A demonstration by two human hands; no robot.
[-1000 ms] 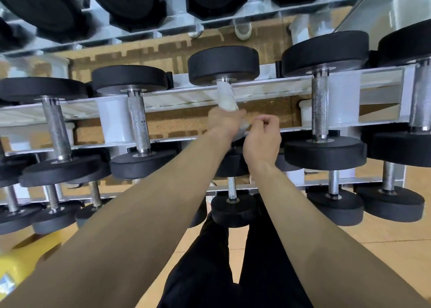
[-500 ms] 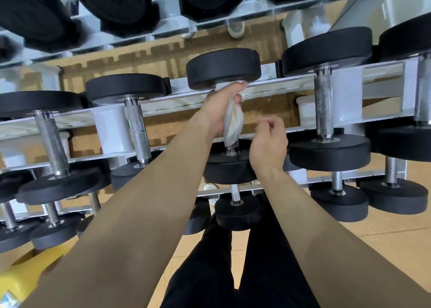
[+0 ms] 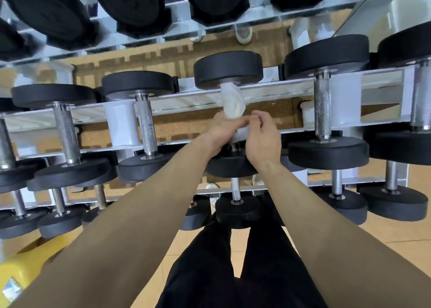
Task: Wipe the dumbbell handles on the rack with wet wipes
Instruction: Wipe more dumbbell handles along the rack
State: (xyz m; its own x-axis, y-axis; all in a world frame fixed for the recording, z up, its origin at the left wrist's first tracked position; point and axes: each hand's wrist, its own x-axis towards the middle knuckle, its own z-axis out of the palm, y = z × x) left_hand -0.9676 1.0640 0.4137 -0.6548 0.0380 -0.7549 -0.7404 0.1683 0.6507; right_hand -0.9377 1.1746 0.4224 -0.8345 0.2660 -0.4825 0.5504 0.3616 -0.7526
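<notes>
A black dumbbell (image 3: 228,68) lies across the middle tier of the white rack (image 3: 291,86), its handle wrapped in a white wet wipe (image 3: 232,103). My left hand (image 3: 220,132) grips the wrapped handle at its near end, just above the near weight head (image 3: 231,165). My right hand (image 3: 262,135) sits right beside it with curled fingers, pinching the wipe's lower edge. The bare metal of this handle is hidden by the wipe and my hands.
Neighbouring dumbbells with bare knurled handles lie left (image 3: 145,125) and right (image 3: 323,107) on the same tier. Smaller dumbbells (image 3: 236,205) fill the tier below, larger ones (image 3: 133,2) the tier above. A yellow object (image 3: 21,268) sits bottom left. My legs (image 3: 233,268) stand below.
My left hand has slid from the far end of the handle down to its near end, leaving the wipe showing above it. My right hand has closed in onto the wipe.
</notes>
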